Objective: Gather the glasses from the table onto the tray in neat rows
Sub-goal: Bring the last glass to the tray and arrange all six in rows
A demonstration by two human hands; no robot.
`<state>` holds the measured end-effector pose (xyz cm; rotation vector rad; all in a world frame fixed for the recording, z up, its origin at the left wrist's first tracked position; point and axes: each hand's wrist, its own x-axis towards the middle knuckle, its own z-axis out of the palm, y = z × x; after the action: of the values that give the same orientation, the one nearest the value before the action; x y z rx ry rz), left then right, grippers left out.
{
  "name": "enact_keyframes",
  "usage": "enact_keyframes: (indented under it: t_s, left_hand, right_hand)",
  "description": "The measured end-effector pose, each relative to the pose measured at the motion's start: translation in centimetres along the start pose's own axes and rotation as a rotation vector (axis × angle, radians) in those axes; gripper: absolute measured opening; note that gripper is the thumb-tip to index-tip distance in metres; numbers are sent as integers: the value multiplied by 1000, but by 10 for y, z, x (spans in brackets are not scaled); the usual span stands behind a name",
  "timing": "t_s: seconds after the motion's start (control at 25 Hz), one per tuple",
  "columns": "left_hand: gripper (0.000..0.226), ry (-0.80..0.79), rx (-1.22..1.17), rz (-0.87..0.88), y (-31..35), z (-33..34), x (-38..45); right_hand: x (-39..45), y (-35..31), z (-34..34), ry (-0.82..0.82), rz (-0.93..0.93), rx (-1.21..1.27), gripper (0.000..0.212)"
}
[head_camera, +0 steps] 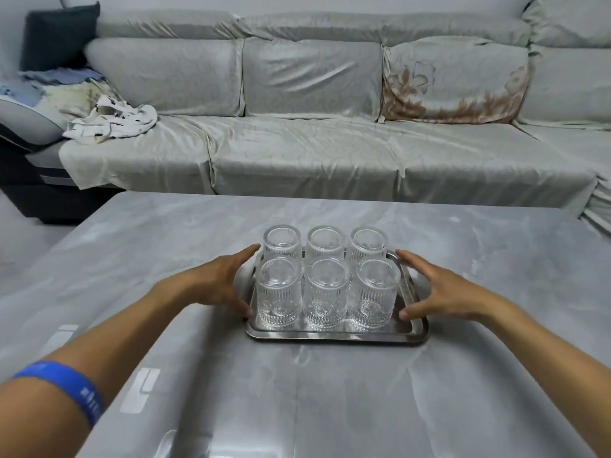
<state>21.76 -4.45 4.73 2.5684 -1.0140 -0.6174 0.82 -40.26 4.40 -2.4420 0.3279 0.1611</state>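
glasses [325,276]: clear, with ribbed lines and a round medallion pattern low down
tray [334,337]: shiny silver
table [330,391]: grey, marbled with white
wristband [66,388], lower left: blue, small white print
sofa [330,143]: pale grey-beige, faint swirls
cushion [453,84], upper right: brown flowers

One head-worn view looks forward and down, close over the tabletop [330,391], facing the sofa [314,143] beyond it.

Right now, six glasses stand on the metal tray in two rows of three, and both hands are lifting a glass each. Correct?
Not quite. The head view shows the left hand and right hand open beside the tray, holding nothing. The six glasses do stand in two rows of three.
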Motion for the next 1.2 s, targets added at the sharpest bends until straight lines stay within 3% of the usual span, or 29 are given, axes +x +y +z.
enact_keyframes:
  t_s: [0.08, 0.2, 0.4, 0.6, 0.68, 0.76, 0.8, 0.92, 1.0, 1.2]
  left_hand:
    - [130, -73, -25, 88, 2, -2, 14]
    - [117, -81, -157, 250, 1, 5, 23]
    - [120, -40, -297, 231, -14, 17, 28]
    - [120, -108, -134, 197, -8, 0, 20]
    - [101, 31, -56, 117, -4, -23, 11]
    - [73, 293, -120, 143, 11, -44, 4]
    - [69, 344, -117, 179, 24, -49, 3]
    - [82, 164, 125, 195, 58, -51, 11]
    - [85, 60, 215, 118, 65, -50, 17]
    - [79, 50, 154, 83, 58, -49, 19]
  right_hand:
    - [14, 5, 7, -96, -51, 70, 133]
    - [26, 7, 11, -135, -122, 120, 117]
    - [33, 12, 13, -125, -140, 193, 107]
    - [22, 8, -2, -169, -115, 64, 114]
    - [13, -6, -25, 4, -92, 28, 100]
    - [8, -38, -39, 260, -195, 106, 70]
    - [9, -59, -37, 284, -241, 83, 68]
    - [24, -112, -10, 86, -297, -274, 90]
    - [36, -124, 5, 26, -271, -433, 89]
    - [44, -121, 10, 59, -284, -407, 73]
